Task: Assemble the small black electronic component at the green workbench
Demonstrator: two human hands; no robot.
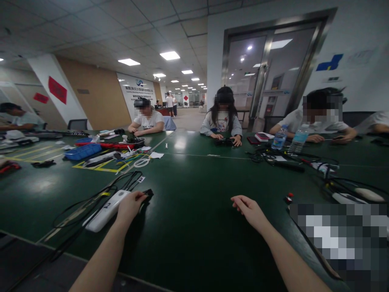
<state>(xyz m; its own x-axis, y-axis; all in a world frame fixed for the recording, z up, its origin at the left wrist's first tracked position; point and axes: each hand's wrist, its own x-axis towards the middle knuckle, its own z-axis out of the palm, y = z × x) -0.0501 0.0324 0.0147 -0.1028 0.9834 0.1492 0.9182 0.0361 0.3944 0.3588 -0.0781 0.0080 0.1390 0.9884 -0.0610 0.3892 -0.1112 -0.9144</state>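
Observation:
My left hand [130,207] is closed in a pinch at a small black object [148,194] whose kind I cannot make out. Just left of this hand lies a long white device [106,211] marked "2", perhaps a power strip, partly covered by my fingers and wrist. Black cables [114,183] run behind it, with a white tag [141,179] also reading "2". Over the green table [194,227], further right, my right hand [245,206] has its fingers curled together, and nothing shows in them.
A blue tray [83,151], a white cable coil [142,162] and loose wires lie at the far left. Two water bottles [299,140] stand at the right, near tangled cables [328,174]. A blurred-out screen [337,243] is close at right. Several people sit around the table.

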